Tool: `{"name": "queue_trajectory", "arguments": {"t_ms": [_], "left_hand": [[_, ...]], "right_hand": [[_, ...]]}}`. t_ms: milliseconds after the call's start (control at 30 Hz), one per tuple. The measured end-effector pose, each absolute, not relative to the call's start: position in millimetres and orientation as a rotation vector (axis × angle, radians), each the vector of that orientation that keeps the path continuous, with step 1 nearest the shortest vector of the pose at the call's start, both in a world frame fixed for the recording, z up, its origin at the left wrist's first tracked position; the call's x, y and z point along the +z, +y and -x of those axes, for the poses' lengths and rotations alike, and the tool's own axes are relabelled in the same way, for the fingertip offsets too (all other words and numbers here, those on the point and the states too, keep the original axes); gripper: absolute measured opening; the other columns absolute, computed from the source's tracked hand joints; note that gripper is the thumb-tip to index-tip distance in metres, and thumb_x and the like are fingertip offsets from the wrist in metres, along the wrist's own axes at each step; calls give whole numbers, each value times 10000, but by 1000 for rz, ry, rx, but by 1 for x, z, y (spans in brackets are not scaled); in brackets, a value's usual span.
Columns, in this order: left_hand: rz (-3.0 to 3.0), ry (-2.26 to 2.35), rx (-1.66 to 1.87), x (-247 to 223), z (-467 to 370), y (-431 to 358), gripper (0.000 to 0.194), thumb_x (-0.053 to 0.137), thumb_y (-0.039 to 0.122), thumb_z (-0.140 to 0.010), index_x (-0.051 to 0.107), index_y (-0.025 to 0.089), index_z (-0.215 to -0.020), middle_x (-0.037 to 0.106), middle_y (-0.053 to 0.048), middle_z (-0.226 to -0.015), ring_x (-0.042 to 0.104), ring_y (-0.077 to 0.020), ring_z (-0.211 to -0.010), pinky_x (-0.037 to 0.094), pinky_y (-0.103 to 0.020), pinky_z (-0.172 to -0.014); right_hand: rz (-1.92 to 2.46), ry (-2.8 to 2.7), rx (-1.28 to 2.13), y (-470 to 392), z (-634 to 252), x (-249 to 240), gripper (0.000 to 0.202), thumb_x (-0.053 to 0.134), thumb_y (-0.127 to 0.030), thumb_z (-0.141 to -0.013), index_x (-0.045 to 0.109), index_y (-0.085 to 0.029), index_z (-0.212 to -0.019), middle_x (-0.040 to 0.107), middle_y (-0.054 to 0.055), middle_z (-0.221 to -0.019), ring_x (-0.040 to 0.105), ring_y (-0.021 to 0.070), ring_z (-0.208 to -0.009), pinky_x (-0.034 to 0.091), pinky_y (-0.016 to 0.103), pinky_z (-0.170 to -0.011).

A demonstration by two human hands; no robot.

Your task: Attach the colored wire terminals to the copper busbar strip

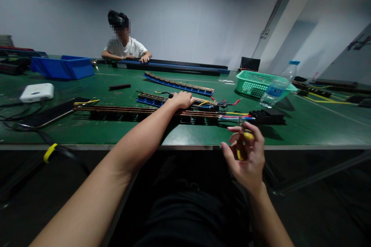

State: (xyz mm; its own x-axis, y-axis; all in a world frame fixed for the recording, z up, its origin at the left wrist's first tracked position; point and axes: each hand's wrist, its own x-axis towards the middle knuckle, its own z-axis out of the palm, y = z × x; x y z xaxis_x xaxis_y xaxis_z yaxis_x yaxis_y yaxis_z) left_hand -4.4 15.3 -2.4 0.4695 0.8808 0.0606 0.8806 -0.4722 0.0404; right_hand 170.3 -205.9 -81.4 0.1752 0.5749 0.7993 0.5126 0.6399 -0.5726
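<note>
My right hand (pixel 249 158) is closed around small pliers (pixel 241 148) with yellow and dark handles, jaws upward, just off the table's front edge. My left hand (pixel 183 100) reaches across the near strip (pixel 130 109), a long black-based piece with copper rails. Its fingers curl down on the rails, their tips partly hidden. Yellow, red and blue wires (pixel 236 116) run from the strip's right end to a black end block (pixel 268 116). Just behind lies a shorter blue-based strip (pixel 149 99) with loose wires, partly covered by my left hand.
Another blue-based strip (pixel 179 84) lies farther back. A green basket (pixel 252 83) and a water bottle (pixel 276 88) stand right. At left are a blue bin (pixel 62 67), a white box (pixel 37 92) and cables. A person (pixel 124 48) across the table touches long dark bars (pixel 174 66).
</note>
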Motion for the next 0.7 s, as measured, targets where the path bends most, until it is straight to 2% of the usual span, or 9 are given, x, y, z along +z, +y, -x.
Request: {"name": "queue_trajectory", "arguments": {"t_ms": [67, 200, 367, 533, 700], "left_hand": [[-2682, 1622, 107, -2, 4, 16, 476, 295, 429, -1024, 594, 166, -1285, 586, -173, -1379, 533, -354, -1254, 407, -534, -1030], [-2661, 1644, 91, -1, 2, 16, 467, 299, 422, -1026, 590, 178, -1297, 582, -163, -1388, 535, -342, -1252, 402, -523, -1036], [-2658, 1645, 103, -2, 2, 17, 467, 297, 453, -1028, 603, 198, -1272, 593, -145, -1380, 535, -329, -1252, 394, -521, -1048], [-2671, 1631, 116, -2, 3, 15, 474, 295, 432, -1026, 603, 172, -1276, 591, -162, -1377, 549, -333, -1234, 411, -528, -1031], [-2690, 1631, 129, -3, 3, 15, 472, 284, 425, -1029, 604, 182, -1276, 610, -154, -1355, 562, -323, -1223, 417, -508, -1026]], "right_hand": [[912, -1588, -120, -205, -167, -90, 774, 761, -139, -771, 398, -301, -1435, 669, 87, -1135, 652, 179, -800, 554, 311, -660], [758, -1572, -142, -204, -162, -89, 675, 662, -86, -838, 427, -315, -1428, 698, 65, -1032, 701, 202, -840, 570, 343, -704], [699, -1389, 67, -195, -152, -60, 423, 521, -263, -969, 454, -301, -1385, 691, 63, -952, 676, 193, -785, 545, 355, -702], [744, -1435, 113, -161, -143, -43, 412, 482, -379, -991, 394, -303, -1387, 659, 66, -970, 651, 191, -808, 519, 329, -672], [743, -1544, 291, -126, -141, -41, 432, 494, -406, -988, 360, -277, -1378, 658, 69, -1034, 642, 177, -839, 507, 304, -660]]}}
